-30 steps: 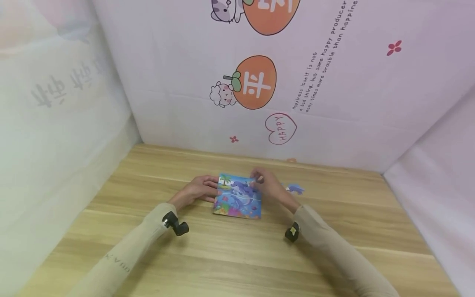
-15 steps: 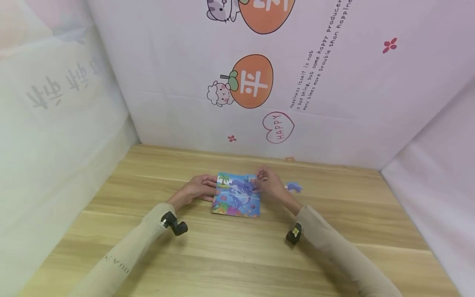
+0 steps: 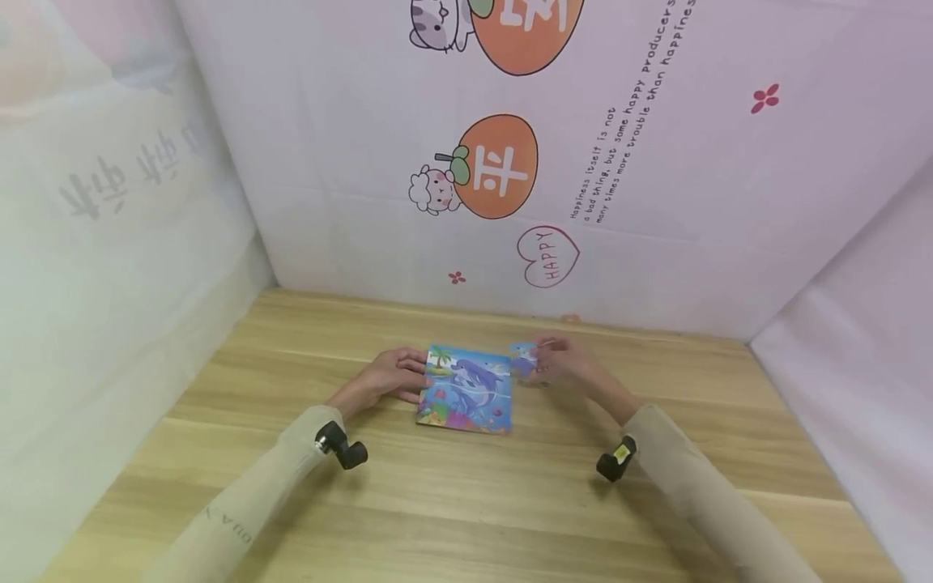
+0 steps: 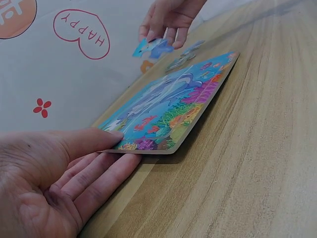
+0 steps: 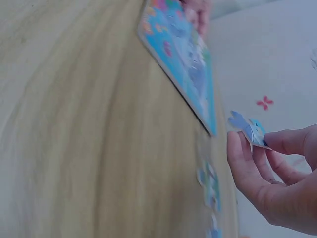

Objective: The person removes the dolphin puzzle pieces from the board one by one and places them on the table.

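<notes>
Holding the left edge of the dolphin board (image 3: 466, 393), the L grip (image 3: 388, 376) sits at the far left of the pair in the head view, desk (image 3: 437, 502) all round. Board is immed. right of it. R grip (image 3: 572, 364) is beyond the board's right side w/ a jigsaw pc (image 3: 522, 359) at its fingertips, i.e. on that grip's left; pc near the board's edge but apart from it.

L wrist view: L grip nearly closed up, only the board's thickness btwn thumb (on the printed face, by the corner) & fingers (underneath). Near edge looks a bit off the desk, w/ shadow below. Board prob. light & stiff, like thick card, printed face maybe a tad slick; best held by the rim, thumb up top. Past the board, loose pcs (image 4: 181, 61) lie on the desk, below the R grip.

R wrist view: R grip pinches the pc by its edge, thumb one side, fingers the other, gap about as thin as the pc; held clear of the desk. Pc likely v. light, stiffish, bendable at the knobs, so edges w/ fingertips, no hard squeeze. Can't make out the L grip's hold here: blurred, partly cut off.
</notes>
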The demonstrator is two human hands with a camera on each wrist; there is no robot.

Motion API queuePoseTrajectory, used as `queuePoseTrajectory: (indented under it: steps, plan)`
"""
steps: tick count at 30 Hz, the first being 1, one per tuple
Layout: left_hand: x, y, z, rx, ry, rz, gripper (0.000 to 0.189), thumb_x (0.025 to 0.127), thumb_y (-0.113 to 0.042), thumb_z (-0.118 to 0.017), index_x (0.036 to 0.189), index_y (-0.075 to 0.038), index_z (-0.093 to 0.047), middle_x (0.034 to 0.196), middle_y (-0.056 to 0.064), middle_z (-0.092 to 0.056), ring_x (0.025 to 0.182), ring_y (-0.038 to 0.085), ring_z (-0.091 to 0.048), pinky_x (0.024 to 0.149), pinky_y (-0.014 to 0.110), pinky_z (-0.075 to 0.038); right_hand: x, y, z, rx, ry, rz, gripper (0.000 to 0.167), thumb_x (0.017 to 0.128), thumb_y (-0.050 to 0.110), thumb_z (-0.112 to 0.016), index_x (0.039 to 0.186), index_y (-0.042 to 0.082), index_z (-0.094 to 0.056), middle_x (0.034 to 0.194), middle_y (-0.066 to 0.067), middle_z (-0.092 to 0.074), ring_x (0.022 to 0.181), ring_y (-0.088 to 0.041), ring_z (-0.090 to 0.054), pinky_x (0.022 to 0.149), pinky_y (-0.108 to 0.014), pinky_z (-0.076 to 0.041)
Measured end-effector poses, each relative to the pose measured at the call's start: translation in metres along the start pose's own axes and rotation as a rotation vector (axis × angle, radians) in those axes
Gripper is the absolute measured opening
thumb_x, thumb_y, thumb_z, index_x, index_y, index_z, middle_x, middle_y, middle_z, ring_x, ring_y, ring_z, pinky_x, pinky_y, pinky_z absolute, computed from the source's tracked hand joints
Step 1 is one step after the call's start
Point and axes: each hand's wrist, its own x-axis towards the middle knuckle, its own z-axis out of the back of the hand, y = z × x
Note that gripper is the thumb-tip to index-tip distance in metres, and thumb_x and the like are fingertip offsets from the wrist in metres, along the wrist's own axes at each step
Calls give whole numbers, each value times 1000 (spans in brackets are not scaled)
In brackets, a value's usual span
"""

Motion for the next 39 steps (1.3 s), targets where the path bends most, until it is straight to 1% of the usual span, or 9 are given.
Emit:
queuePoseTrajectory:
  steps: [6, 11, 15, 20, 24, 28, 31, 36, 39]
  plan:
    - [-1, -2, 1, 9, 3, 2, 57, 92, 1, -76, 143, 4, -52, 133, 22, -61, 94, 21, -73, 82, 37, -69, -15, 6, 36, 22, 2, 9, 14, 103, -6, -55, 116, -7, -61, 94, 0, -69, 85, -14, -70, 87, -36, -68]
    - [-3, -3, 3, 16, 8, -2, 57, 93, 0, -75, 144, 5, -51, 133, 23, -61, 94, 21, -74, 82, 36, -69, -23, 3, 63, 64, 51, 12, 17, 106, -5, -51, 115, 1, -65, 100, 0, -71, 92, -15, -72, 92, -33, -66]
    - [-4, -5, 4, 12, 9, -2, 57, 93, 1, -75, 144, 5, -50, 133, 23, -61, 93, 21, -74, 82, 36, -69, -30, 2, 78, 77, 56, -2, 19, 106, -6, -51, 117, 1, -65, 102, -2, -73, 94, -16, -73, 93, -33, -66]
    - [-2, -5, 3, 5, 23, -14, 56, 94, 1, -74, 144, 6, -50, 133, 23, -61, 94, 22, -74, 83, 37, -69, -38, -1, 93, 6, -23, 2, 18, 104, -8, -52, 115, -5, -65, 97, -4, -71, 86, -15, -74, 86, -30, -68]
    - [-3, -2, 2, 11, 27, -8, 56, 94, 2, -74, 144, 5, -50, 134, 24, -60, 96, 22, -73, 83, 38, -69, -41, -5, 107, -86, -66, 7, 23, 101, -9, -56, 121, -19, -59, 97, -8, -71, 82, -16, -75, 84, -32, -68]
    - [-3, 0, 1, 11, 10, -1, 56, 94, 2, -74, 145, 5, -50, 133, 23, -61, 94, 21, -74, 82, 37, -69, -43, -8, 122, -187, -37, -2, 32, 101, -6, -57, 125, -26, -50, 97, -9, -72, 83, -16, -75, 83, -33, -69]
    - [-3, 1, 1, 0, 14, -8, 57, 94, 2, -74, 145, 6, -50, 134, 24, -61, 93, 22, -74, 82, 37, -69, -45, -8, 128, -284, -40, -23, 34, 100, -5, -58, 125, -27, -50, 96, -14, -73, 81, -15, -73, 79, -30, -69]
    - [-3, -2, 1, -6, 23, -12, 56, 93, 3, -74, 144, 6, -50, 132, 23, -61, 93, 21, -74, 82, 37, -69, -49, -11, 126, -624, -98, -55, 28, 95, -2, -65, 114, -21, -61, 95, -25, -72, 81, -22, -69, 70, -28, -64]
    - [-3, -2, 0, -5, 18, -8, 55, 93, 3, -74, 143, 6, -51, 131, 22, -61, 92, 21, -74, 82, 37, -69, -50, -15, 124, -706, -110, -66, 24, 93, -4, -67, 110, -20, -62, 95, -29, -71, 81, -24, -69, 67, -27, -63]
